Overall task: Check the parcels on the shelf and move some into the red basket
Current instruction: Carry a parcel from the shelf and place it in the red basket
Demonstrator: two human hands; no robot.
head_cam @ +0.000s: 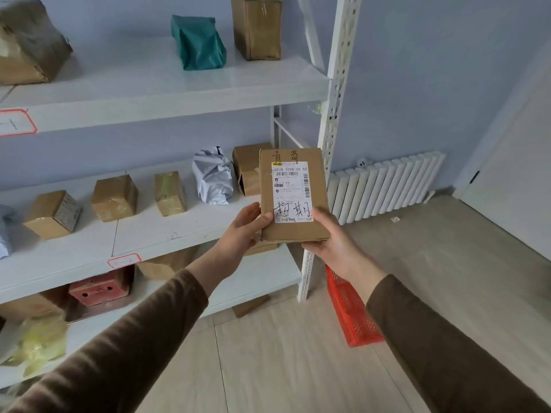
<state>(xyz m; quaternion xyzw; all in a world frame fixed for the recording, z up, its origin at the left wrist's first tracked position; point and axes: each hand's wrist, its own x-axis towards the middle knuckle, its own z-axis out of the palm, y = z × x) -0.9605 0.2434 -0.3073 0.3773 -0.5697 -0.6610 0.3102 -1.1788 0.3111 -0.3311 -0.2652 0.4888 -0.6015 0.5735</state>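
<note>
**Two hands on one flat parcel**

Both hands hold up a flat cardboard parcel (293, 195) in front of the white shelf (167, 84). The left hand (246, 226) grips its lower left edge, thumb on the front face; the right hand (334, 236) cups its lower right corner from beneath, thumb beside the label. The parcel stands upright with its printed white label (292, 192) facing the camera; dark handwritten characters cross the bottom of the label, and more are written on the bare cardboard above it. Both arms wear brown sleeves.

The red basket (351, 317) sits on the wooden floor (298, 368) by the foot of the shelf post, below the right hand and partly hidden by the right arm.

On the top board stand a green bag parcel (198, 43) and a tall brown box (258, 28), with a larger box (26, 43) at the far left. On the middle board sit three small brown boxes in a row (114, 198), then a crumpled white bag parcel (213, 175), then another brown box (247, 168) partly behind the held parcel. A red box (98, 289) rests on the board below. A white radiator (387, 186) lines the wall to the right.
</note>
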